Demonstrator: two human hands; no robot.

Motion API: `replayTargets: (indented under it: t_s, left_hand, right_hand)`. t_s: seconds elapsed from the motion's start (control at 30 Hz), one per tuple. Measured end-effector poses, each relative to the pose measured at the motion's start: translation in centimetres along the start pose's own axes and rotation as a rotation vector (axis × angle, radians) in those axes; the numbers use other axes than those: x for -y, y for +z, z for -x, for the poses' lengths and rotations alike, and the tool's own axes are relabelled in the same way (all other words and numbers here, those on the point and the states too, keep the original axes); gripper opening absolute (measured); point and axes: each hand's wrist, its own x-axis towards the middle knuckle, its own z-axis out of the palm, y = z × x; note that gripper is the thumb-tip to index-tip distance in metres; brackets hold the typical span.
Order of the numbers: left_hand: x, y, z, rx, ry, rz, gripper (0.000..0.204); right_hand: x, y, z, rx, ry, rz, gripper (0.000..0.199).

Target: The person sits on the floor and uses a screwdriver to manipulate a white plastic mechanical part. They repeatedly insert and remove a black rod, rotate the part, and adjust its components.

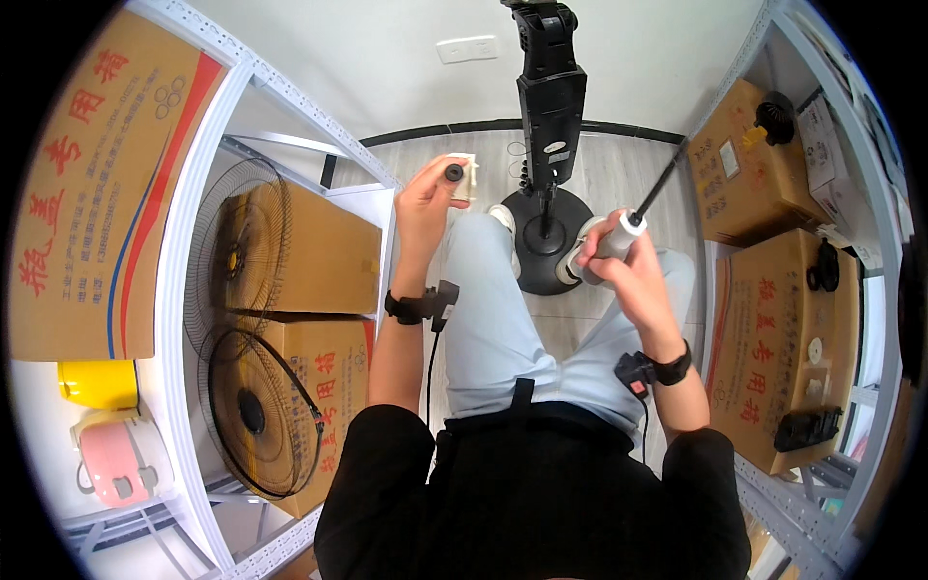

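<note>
My left hand [425, 205] is closed around a small cream-coloured piece [466, 178]. A round black cap-like part [454, 173] with a hole in its middle shows at the fingertips; whether it joins the cream piece, I cannot tell. In my right hand [628, 275] is a screwdriver [623, 238] with a white-grey handle. Its long thin dark shaft points up and to the right, away from me. Between the hands stands a black column [551, 116] on a round black base [570, 215], touching neither hand.
Left shelves hold cardboard boxes [309, 251], two wire fan grilles [253, 406] and a pink appliance [116, 462]. Right shelves carry more boxes [749, 338], with small black parts [808, 428] and white discs [815, 350] on one. A wall socket [467, 49] sits behind the column.
</note>
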Motion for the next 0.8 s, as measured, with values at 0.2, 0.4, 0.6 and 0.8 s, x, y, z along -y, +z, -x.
replayTargets:
  t_s: [0.2,0.4,0.6,0.8]
  left_hand:
    - [-3.5,4.4,0.6,0.102,0.068,-0.057,0.019]
    - [-4.5,6.3,1.3,0.169,0.061,-0.154,0.023]
    - [-4.1,6.4,0.9,0.140,0.195,-0.304,0.025]
    - [-3.7,6.5,0.8,0.121,0.189,-0.281,0.028]
  right_hand:
    - [-0.3,2.5,-2.9,-0.086,0.093,-0.008,0.016]
    - [0.2,3.5,-4.7,-0.027,0.018,-0.006,0.030]
    - [0.2,3.2,-5.2,-0.036,0.069,-0.062,0.028]
    - [0.5,2.5,-5.0,-0.048,0.075,-0.097,0.027]
